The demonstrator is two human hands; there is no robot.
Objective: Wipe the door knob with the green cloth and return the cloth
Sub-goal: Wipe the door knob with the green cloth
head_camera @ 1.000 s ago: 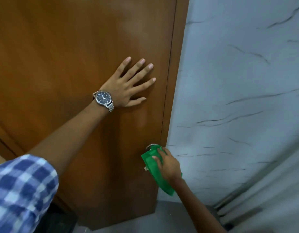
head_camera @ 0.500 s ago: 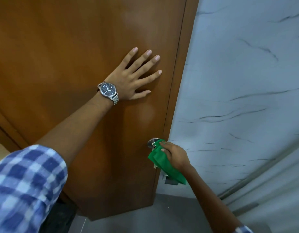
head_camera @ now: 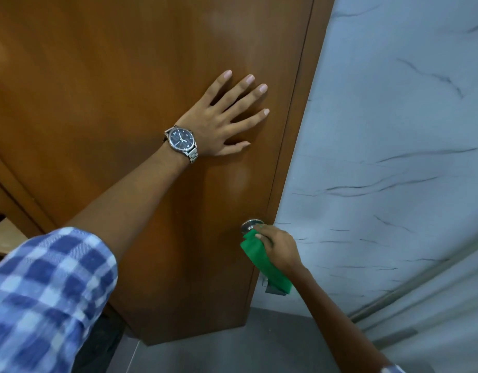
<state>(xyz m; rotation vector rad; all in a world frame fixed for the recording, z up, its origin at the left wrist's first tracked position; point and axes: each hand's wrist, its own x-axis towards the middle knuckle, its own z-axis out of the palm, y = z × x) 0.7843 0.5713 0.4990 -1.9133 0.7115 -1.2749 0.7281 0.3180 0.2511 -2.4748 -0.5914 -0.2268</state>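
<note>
**What you cannot see at the door**

Your right hand [head_camera: 279,247] and the green cloth [head_camera: 262,261] cover most of the door knob [head_camera: 250,225]; only a sliver of its metal top shows. The cloth's lower end hides most of a grey fitting [head_camera: 271,289] at the door's edge, too little of which shows to name. Your checked sleeve [head_camera: 44,297] is blurred and cut off by the bottom and left edges. The wooden door [head_camera: 124,76] runs off the top.

Right hand [head_camera: 279,247] presses green cloth [head_camera: 262,261] on door knob [head_camera: 250,225]; left hand [head_camera: 223,122] flat on door [head_camera: 124,76].
</note>
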